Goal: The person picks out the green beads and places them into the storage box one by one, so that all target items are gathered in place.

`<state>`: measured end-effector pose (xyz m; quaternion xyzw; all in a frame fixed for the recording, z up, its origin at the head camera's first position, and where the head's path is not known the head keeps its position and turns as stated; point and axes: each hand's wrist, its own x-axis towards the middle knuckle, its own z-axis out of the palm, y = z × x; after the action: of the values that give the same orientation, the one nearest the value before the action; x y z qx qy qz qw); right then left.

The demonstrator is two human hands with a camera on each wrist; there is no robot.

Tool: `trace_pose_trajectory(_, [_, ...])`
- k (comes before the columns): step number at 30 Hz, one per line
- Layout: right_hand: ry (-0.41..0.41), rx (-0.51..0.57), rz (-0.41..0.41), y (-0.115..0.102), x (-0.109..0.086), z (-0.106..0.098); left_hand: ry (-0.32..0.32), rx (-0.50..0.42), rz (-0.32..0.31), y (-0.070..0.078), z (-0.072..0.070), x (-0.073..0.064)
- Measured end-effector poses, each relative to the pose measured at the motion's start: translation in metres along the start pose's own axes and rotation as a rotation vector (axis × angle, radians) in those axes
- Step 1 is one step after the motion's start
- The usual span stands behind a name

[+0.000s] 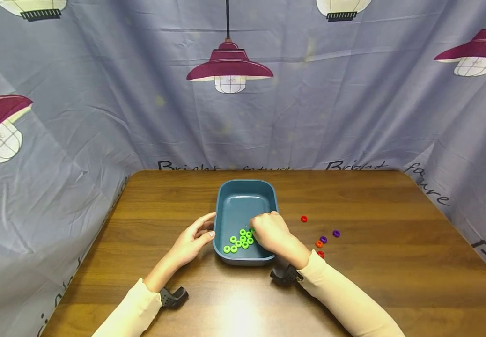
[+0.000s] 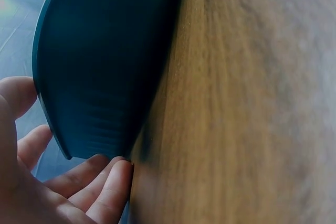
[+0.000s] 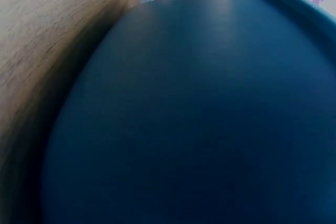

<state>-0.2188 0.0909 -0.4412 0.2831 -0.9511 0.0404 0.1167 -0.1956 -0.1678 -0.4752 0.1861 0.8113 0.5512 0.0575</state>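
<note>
A dark teal rectangular tray (image 1: 243, 198) holds several bright green rings (image 1: 243, 238), grouped toward its near side. My left hand (image 1: 191, 241) is at the tray's left side, fingers spread and relaxed, with fingertips right at the rim and outer wall (image 2: 100, 77). Over the tray's right wall reaches my right hand (image 1: 271, 231), its back turned up and its fingers lowered among the green rings. Those fingertips are hidden, and I cannot tell whether they pinch a ring. In the right wrist view the tray's outer wall (image 3: 184, 103) covers most of the hand.
On the wooden table (image 1: 373, 281), right of the tray, lie small loose rings: a red ring (image 1: 304, 218), a second red ring (image 1: 320, 254), an orange ring (image 1: 319, 244) and two purple rings, one farther right (image 1: 336, 233). A grey curtain (image 1: 293, 117) with printed lamps hangs behind the table.
</note>
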Motion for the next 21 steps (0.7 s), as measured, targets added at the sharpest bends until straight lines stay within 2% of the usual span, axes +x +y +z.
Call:
trace_pose_trajectory(8, [-0.007,0.001,-0.001,-0.003,-0.001,-0.001,0.002,0.023,-0.001,0.002,-0.002,-0.002])
trace_pose_trajectory(15, [0.047,0.054,-0.045,0.001,0.003,-0.001,-0.003,0.030,0.011,-0.001,-0.003,0.001])
trace_pose_trajectory(18, [0.079,0.137,-0.068,0.005,0.005,-0.001,-0.002,0.031,0.007,-0.001,-0.005,0.004])
trace_pose_trajectory(21, [0.127,0.296,-0.098,0.015,0.006,-0.007,0.010,0.026,0.004,0.001,-0.010,0.007])
